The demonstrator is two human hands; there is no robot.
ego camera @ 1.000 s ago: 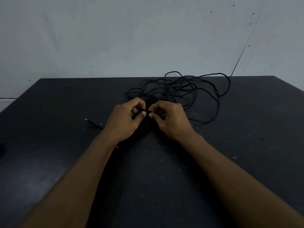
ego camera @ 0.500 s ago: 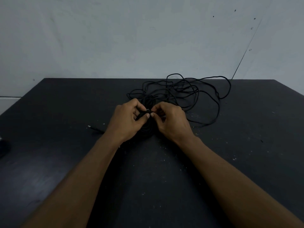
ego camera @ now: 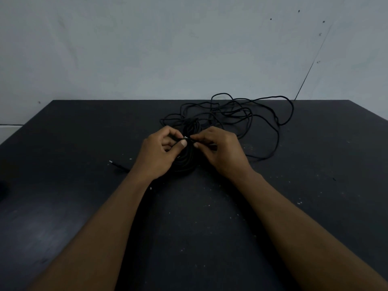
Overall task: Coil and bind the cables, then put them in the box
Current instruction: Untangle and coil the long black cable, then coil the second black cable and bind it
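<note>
I log two bare forearms, converging from the lower corners. Left hand point(ego camera: 159, 153): knuckles up, thumb and forefinger pinching the cable point(ego camera: 186, 157). Right hand point(ego camera: 223, 153): same pinch just beside it (the two thumbnails face me, nearly touching), other fingers curled under. Wrists straight.

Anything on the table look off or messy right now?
Yes. Behind the coil, loose cable sprawls in a tangle toward the far edge of the table, not yet wound. One plug end pokes out left of the left hand. Pale specks dot the table. No box in view.
</note>
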